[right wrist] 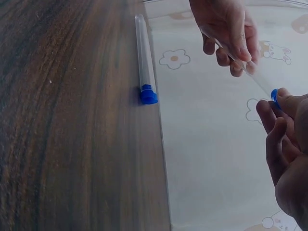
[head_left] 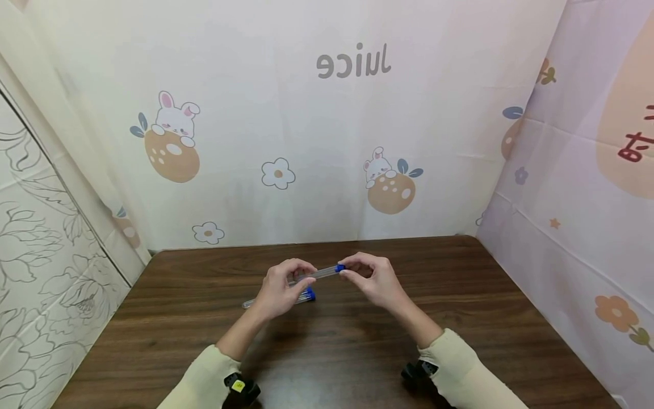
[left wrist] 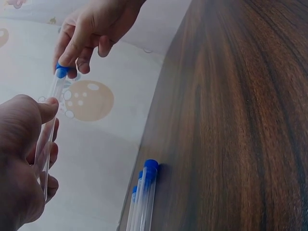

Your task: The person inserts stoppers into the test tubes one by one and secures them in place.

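Note:
Above the table, my left hand (head_left: 281, 287) grips the body of a clear test tube (head_left: 324, 273) between thumb and fingers. The tube slants up to the right toward its blue cap (head_left: 340, 268). My right hand (head_left: 375, 279) pinches that cap between thumb and fingertips. In the left wrist view the cap (left wrist: 61, 70) sits at the tube's end under the right fingers. Below and behind the left hand, several more clear tubes with blue caps (left wrist: 151, 166) lie side by side on the table; the left hand partly hides them in the head view.
The dark wood table (head_left: 347, 363) spreads under both arms. A pale printed curtain (head_left: 317, 125) hangs at its far edge, and another cloth (head_left: 572, 204) hangs along the right. Black wrist cameras (head_left: 241, 389) are strapped to both sleeves.

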`<state>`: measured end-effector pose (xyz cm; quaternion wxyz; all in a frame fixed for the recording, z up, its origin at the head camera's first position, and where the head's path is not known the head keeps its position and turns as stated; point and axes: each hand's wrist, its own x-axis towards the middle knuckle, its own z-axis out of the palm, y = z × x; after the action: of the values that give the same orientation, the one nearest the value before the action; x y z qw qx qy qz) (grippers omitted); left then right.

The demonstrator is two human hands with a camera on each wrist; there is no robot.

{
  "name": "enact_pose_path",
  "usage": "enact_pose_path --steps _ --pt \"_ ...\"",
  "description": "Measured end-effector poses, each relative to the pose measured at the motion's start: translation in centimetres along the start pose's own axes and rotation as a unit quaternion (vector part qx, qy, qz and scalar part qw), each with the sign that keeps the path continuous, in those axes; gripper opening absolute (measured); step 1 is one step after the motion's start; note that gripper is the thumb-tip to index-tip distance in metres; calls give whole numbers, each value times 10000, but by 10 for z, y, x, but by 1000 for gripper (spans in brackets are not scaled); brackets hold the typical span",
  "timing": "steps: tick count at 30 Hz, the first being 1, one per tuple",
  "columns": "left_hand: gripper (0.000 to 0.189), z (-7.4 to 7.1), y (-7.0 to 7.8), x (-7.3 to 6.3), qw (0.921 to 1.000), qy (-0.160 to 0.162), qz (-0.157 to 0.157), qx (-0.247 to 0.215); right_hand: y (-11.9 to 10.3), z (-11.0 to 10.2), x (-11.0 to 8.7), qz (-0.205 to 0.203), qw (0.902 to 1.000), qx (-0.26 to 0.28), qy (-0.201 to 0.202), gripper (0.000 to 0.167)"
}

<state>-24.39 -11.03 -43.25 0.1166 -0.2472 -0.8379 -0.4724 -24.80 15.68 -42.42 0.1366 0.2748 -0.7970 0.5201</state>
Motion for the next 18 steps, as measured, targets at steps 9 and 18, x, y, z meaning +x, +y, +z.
enact_pose_path --steps 9,18 --pt "15 -2 0 0 9998 -120 116 57 2 -5 3 -27 9993 161 -332 16" --pt "13 -3 -4 0 9997 -166 126 105 4 -5 3 38 9993 -59 -364 19"
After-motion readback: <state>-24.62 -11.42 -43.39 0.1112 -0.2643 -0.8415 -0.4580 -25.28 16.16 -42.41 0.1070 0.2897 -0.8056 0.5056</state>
